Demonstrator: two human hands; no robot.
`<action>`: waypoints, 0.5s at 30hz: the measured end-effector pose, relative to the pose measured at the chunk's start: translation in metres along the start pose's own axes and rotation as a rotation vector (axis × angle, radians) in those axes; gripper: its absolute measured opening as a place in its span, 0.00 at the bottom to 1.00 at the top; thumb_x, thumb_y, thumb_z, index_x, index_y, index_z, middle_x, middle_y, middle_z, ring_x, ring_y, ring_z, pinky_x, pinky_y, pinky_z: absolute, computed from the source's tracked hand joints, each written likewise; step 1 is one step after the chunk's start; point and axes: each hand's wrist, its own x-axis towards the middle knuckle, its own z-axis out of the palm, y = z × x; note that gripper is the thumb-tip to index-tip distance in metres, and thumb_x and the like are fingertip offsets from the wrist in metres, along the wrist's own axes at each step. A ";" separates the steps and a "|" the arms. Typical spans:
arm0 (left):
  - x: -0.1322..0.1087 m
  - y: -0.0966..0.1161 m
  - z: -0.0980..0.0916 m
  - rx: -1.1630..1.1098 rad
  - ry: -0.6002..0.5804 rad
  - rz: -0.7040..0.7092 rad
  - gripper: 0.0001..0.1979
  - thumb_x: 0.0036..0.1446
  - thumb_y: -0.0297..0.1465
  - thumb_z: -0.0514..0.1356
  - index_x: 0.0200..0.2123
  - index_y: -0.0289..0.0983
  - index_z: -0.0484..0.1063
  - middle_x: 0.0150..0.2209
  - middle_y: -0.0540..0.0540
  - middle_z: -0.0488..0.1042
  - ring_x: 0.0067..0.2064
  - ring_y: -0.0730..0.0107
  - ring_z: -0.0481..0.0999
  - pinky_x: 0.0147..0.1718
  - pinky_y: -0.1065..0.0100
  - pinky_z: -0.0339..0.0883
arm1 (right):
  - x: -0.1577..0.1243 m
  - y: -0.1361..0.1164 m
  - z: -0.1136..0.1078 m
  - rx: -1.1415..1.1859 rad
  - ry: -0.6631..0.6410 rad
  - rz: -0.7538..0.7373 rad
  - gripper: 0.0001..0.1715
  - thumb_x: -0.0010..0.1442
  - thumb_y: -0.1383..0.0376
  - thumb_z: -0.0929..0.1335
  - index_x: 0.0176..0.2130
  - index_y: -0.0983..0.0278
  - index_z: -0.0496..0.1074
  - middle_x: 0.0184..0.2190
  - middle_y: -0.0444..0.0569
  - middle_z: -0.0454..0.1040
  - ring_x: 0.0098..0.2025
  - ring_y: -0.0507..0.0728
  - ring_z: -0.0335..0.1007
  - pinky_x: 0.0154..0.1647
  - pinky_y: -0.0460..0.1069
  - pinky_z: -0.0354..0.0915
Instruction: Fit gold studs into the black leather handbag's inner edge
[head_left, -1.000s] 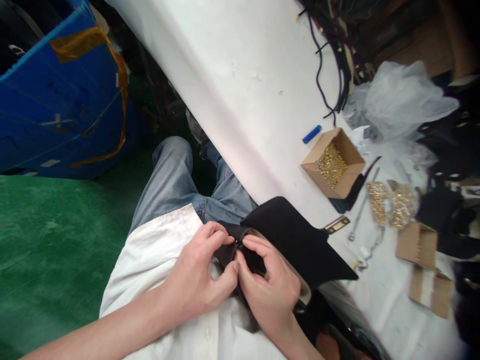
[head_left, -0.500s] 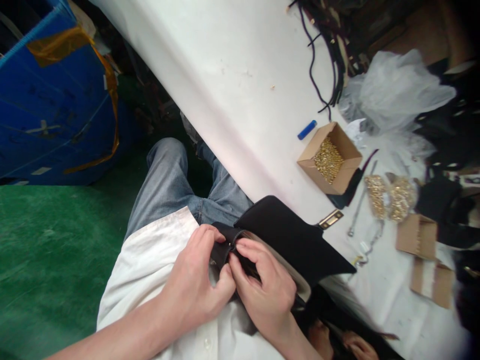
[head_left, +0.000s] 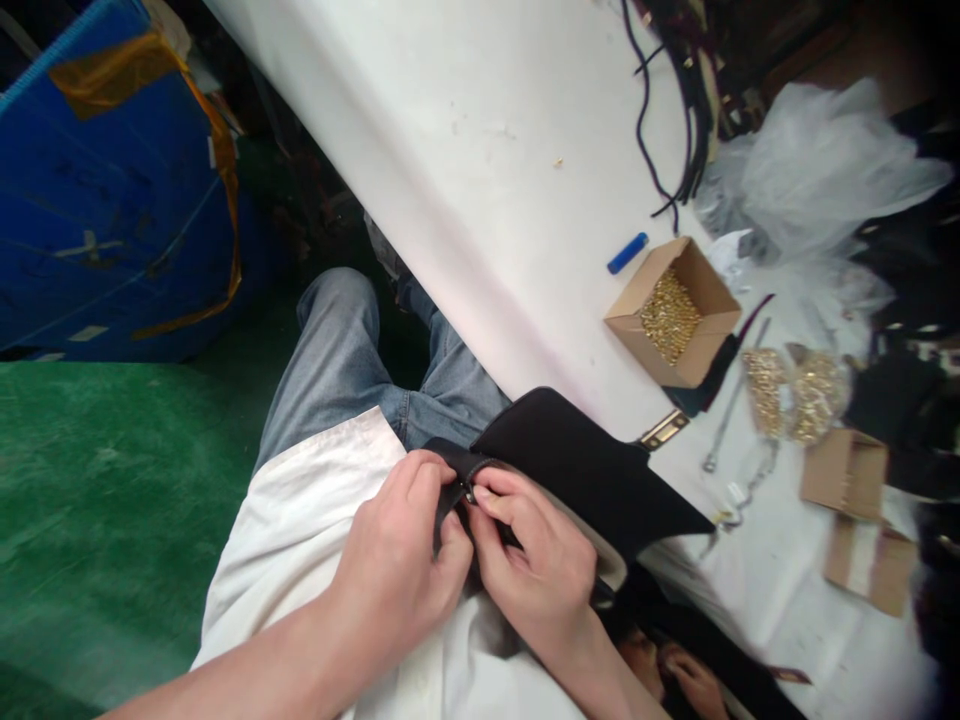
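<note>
A black handbag lies across my lap, its flap folded open toward the table and a gold clasp plate at the flap's tip. My left hand is closed on the bag's side edge, fingertips over the dark material and thumb below. Opposite it, my right hand pinches at the same edge. A small shiny metal piece shows right at the right fingertips; its exact kind is too small to tell. Part of the bag's opening is hidden behind my fingers.
On the white table stands a carton of small gold parts, beside a blue lighter. Bags of gold parts, clear plastic and black cords lie farther right. A blue bin is at left. Another person's hand shows below.
The view has shifted slightly, so the table items sit a little farther right. My left fingers and thumb have drawn closer around the bag's edge. Both hands stay at the same spot.
</note>
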 end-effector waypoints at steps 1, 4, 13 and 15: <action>0.000 0.001 0.000 0.049 -0.001 0.007 0.17 0.68 0.24 0.55 0.57 0.42 0.66 0.54 0.42 0.73 0.56 0.51 0.76 0.54 0.47 0.77 | 0.001 0.000 -0.001 0.001 -0.010 -0.008 0.12 0.71 0.79 0.71 0.44 0.62 0.76 0.50 0.51 0.84 0.50 0.56 0.84 0.56 0.49 0.79; 0.002 0.002 0.001 0.214 -0.012 0.024 0.17 0.70 0.23 0.54 0.59 0.41 0.65 0.55 0.40 0.75 0.55 0.47 0.79 0.50 0.44 0.82 | 0.004 -0.001 -0.003 -0.002 -0.040 -0.034 0.12 0.72 0.80 0.71 0.44 0.63 0.75 0.49 0.52 0.83 0.51 0.56 0.84 0.57 0.49 0.79; -0.004 -0.014 0.008 0.367 -0.004 0.179 0.22 0.69 0.16 0.52 0.63 0.35 0.66 0.53 0.34 0.82 0.49 0.50 0.87 0.47 0.52 0.87 | 0.015 0.010 -0.007 0.077 -0.174 -0.072 0.12 0.74 0.79 0.69 0.45 0.62 0.72 0.47 0.52 0.82 0.50 0.57 0.83 0.53 0.51 0.80; -0.004 -0.015 0.008 0.322 -0.024 0.139 0.30 0.69 0.15 0.51 0.71 0.35 0.59 0.54 0.34 0.83 0.48 0.50 0.87 0.46 0.52 0.87 | 0.018 0.012 -0.008 0.099 -0.201 -0.074 0.12 0.74 0.79 0.68 0.44 0.61 0.72 0.47 0.51 0.82 0.50 0.57 0.83 0.53 0.52 0.81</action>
